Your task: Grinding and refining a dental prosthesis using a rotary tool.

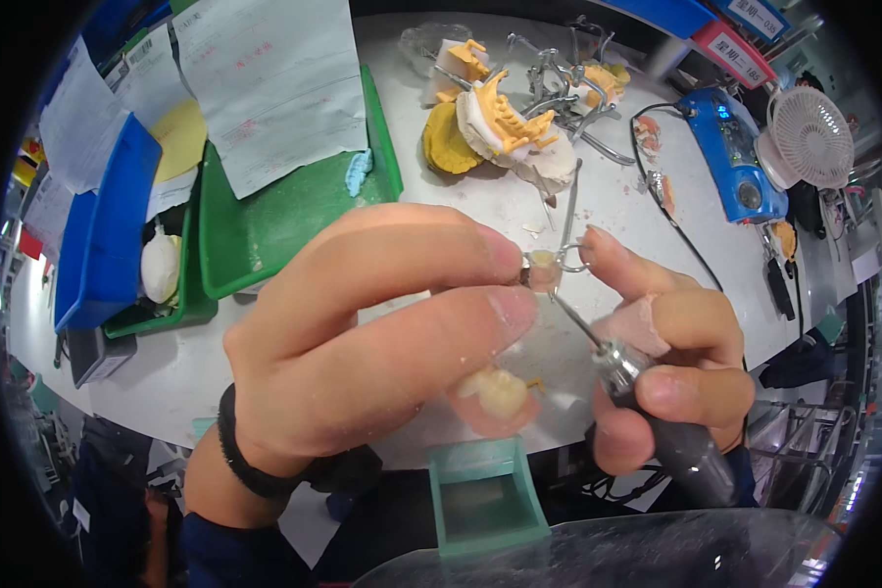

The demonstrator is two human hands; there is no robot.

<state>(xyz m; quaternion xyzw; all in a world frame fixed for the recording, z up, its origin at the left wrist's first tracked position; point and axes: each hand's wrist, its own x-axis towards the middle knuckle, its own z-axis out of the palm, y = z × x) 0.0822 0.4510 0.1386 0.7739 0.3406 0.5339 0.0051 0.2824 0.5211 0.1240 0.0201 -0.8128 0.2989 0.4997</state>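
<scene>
While pinching a small pink-and-cream dental piece [544,275] between 2 fingertips of the left hand [309,353], holds a dark handpiece [691,456] in the right hand [710,377]. Has the left grip clenched on the piece, the right grip wrapped round the handpiece near its silver collar [619,367]. Angles a slender bit [576,319] up toward the piece; cannot tell whether touching. Has 1 right fingertip close beside a wire loop [570,257] at the piece's edge. Holds the piece above the white worktop [612,201], between both hands. Shows a larger pink base with cream teeth [500,397] just below the left fingers; cannot tell whether joined to the piece. Has, beyond, plaster models [508,118] beside metal frames [559,101]; at left, a green tray [265,230] and a blue tray [118,225]; at right, a blue control box [730,147] beside a white fan [810,137].
</scene>
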